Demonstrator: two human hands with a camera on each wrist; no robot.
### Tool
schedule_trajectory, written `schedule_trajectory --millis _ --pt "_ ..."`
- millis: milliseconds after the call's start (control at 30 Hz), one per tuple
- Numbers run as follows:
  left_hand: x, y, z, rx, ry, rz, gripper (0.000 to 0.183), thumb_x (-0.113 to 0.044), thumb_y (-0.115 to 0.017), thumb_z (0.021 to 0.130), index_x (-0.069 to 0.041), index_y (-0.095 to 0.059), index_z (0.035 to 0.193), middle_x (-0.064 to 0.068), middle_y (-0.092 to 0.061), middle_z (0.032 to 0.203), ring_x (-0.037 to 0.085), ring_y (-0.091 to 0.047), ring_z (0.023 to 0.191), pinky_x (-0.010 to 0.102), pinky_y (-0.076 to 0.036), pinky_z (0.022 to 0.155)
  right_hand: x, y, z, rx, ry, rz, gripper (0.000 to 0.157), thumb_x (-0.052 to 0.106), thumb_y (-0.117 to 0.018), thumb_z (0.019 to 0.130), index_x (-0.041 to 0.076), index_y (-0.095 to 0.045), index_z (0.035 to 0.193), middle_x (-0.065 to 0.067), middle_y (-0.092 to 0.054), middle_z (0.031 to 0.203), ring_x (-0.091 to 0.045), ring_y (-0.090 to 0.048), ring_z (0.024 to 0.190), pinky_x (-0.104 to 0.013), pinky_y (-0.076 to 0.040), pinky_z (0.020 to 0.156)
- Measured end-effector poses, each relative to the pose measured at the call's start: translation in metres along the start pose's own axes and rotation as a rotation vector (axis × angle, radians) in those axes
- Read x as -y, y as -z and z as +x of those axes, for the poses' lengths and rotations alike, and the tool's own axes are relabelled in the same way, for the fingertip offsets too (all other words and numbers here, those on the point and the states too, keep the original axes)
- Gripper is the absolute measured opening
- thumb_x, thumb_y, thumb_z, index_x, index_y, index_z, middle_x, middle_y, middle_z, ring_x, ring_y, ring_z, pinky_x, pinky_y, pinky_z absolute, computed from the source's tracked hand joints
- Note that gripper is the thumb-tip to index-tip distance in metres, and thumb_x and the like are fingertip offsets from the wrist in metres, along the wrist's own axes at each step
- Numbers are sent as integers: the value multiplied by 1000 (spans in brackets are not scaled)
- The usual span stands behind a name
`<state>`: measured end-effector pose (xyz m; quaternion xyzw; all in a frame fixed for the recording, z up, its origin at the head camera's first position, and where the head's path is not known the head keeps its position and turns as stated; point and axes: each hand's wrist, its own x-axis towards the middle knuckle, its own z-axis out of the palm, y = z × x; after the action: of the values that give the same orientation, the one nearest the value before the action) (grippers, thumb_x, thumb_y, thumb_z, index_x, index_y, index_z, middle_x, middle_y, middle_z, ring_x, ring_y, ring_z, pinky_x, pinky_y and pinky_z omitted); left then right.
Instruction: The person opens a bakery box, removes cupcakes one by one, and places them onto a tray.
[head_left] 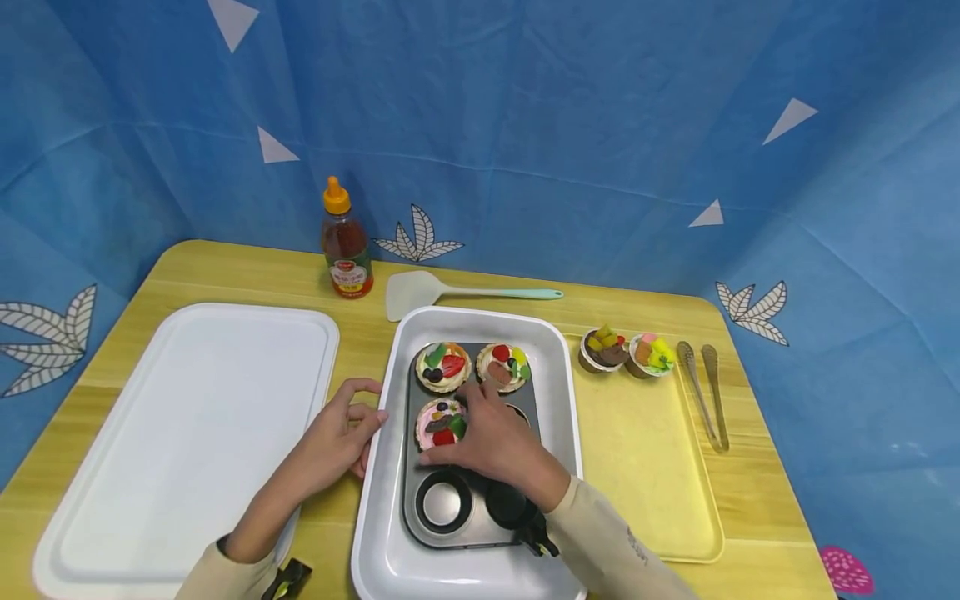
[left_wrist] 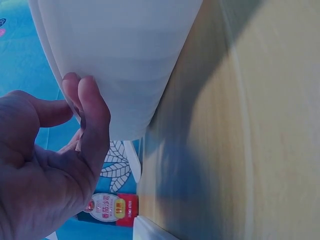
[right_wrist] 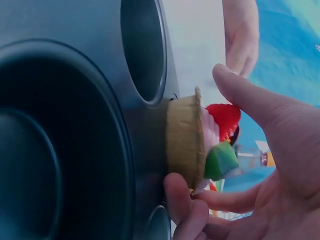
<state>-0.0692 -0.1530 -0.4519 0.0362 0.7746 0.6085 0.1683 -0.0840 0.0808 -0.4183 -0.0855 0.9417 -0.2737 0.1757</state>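
Observation:
My left hand point(head_left: 333, 433) pinches the left rim of a deep white tray point(head_left: 375, 500), thumb on one side and fingers against its outer wall point(left_wrist: 120, 60). Inside that tray lies a dark muffin tin point(head_left: 471, 521). My right hand point(head_left: 498, 437) reaches over the tin and holds a pink-topped cupcake point(head_left: 431, 421) at the middle-left cup. In the right wrist view its tan case point(right_wrist: 184, 140) shows above the tin surface, between thumb and fingers. Two more decorated cupcakes, one with a strawberry slice point(head_left: 452, 365) and one with a raspberry point(head_left: 501, 352), sit in the far cups.
On the right, a yellow tray point(head_left: 645, 483) bears two cupcakes point(head_left: 603, 350) at its far end, beside metal tongs point(head_left: 712, 400). A flat white tray point(head_left: 202, 433) lies left. Behind are a sauce bottle point(head_left: 347, 250) and a spatula point(head_left: 480, 292). A blue cloth point(head_left: 525, 125) hangs behind the table.

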Motion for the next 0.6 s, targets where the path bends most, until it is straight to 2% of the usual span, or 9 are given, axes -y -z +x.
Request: schedule_trajectory --millis 200,300,433,600 --pt "0 0 0 -5 6 6 36 -12 -52 104 -6 -37 136 17 -67 86 25 -59 46 45 -56 44 5 -6 1 32 -23 -41 111 65 -86 63 2 -44 144 -24 -39 148 -37 -62 111 -50 -56 90" --pt "-1 -1 0 -8 5 10 35 -12 -52 105 -6 -37 136 17 -67 86 25 -59 46 45 -56 44 7 -10 0 46 -18 -95 113 64 -85 65 -1 -41 146 -24 -41 144 -35 -65 103 -48 -58 88" --pt "0 -1 0 -7 5 3 35 -13 -52 105 -6 -37 136 17 -66 85 25 -59 46 46 -56 44 7 -16 -3 21 31 -159 107 58 -85 69 -5 -41 143 -22 -43 134 -30 -65 90 -42 -60 82" --pt "0 -2 0 -13 5 4 35 -13 -52 105 -6 -37 136 18 -66 84 26 -58 45 47 -55 43 4 -21 -5 -44 108 -178 95 48 -85 74 -8 -43 139 -19 -45 124 -23 -63 80 -35 -60 72"
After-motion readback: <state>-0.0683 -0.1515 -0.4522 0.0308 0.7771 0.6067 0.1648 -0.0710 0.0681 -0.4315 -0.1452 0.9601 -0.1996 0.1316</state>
